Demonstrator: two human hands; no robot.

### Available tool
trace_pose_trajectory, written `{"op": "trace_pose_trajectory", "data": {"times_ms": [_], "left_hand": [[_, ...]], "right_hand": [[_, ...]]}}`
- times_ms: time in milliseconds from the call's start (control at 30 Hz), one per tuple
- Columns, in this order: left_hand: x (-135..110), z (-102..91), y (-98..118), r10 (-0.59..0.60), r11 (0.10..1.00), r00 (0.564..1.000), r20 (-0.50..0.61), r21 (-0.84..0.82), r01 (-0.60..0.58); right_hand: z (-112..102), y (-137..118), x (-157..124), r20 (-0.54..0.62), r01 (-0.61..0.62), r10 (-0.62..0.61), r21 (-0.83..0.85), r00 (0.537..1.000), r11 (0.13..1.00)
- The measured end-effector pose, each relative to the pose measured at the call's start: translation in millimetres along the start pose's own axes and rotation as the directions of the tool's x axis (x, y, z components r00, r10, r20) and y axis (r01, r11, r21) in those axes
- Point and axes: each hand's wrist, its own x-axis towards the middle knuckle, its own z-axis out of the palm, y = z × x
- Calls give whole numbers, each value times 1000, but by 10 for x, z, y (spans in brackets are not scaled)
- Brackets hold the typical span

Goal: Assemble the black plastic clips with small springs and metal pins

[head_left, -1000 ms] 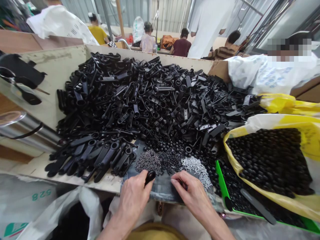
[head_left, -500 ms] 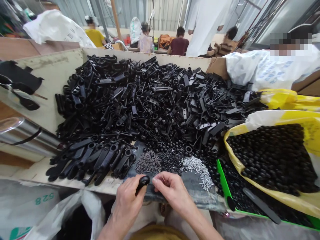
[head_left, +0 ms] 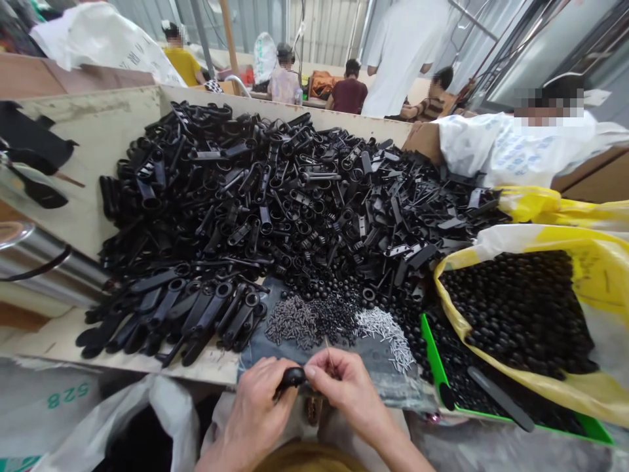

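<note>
My left hand (head_left: 258,403) is closed around a black plastic part (head_left: 293,376), its rounded end sticking out past the thumb. Close against that end, my right hand (head_left: 351,387) is pinched, with a thin brownish rod (head_left: 328,351) rising from between its fingers; whether a smaller piece is also at the fingertips is hidden. Just beyond the hands, on a dark cloth (head_left: 268,351), lie a heap of small grey-brown springs or pins (head_left: 291,321), small black pieces (head_left: 337,316) and silvery pins (head_left: 386,334).
Black plastic parts (head_left: 265,170) are heaped across the bench, with a row of long ones (head_left: 196,314) at front left. At right stand a yellow bag of black balls (head_left: 515,308) and a green tray (head_left: 432,360). A steel flask (head_left: 54,269) is at left. People sit behind.
The black part has turned so its rounded end faces my right hand, and both hands have come closer together and slightly nearer me. The view has shifted a little.
</note>
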Motion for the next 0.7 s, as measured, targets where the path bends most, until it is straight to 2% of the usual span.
{"op": "trace_pose_trajectory", "data": {"times_ms": [100, 200, 300, 400, 467, 600, 700], "left_hand": [[47, -26, 70, -203, 972, 971, 128, -95, 215], [121, -56, 147, -414, 833, 884, 217, -301, 464], [192, -69, 191, -505, 675, 833, 226, -498, 545], [223, -64, 189, -560, 587, 793, 241, -560, 585], [219, -56, 171, -560, 597, 796, 228, -555, 579], [182, -29, 134, -522, 711, 841, 141, -474, 520], [153, 4, 112, -499, 766, 856, 136, -394, 508]], "right_hand": [[-52, -21, -20, 27, 62, -61, -27, 998, 998], [-62, -78, -8, 36, 122, -121, -18, 992, 992], [-41, -101, 26, 22, 142, -142, -2, 990, 990], [-23, -78, 61, -20, 114, -114, 15, 993, 993], [-18, -60, 74, -38, 104, -103, 19, 994, 994], [-7, -59, 81, -39, 101, -100, 16, 994, 995], [13, -74, 84, -55, 115, -115, -6, 992, 993]]}}
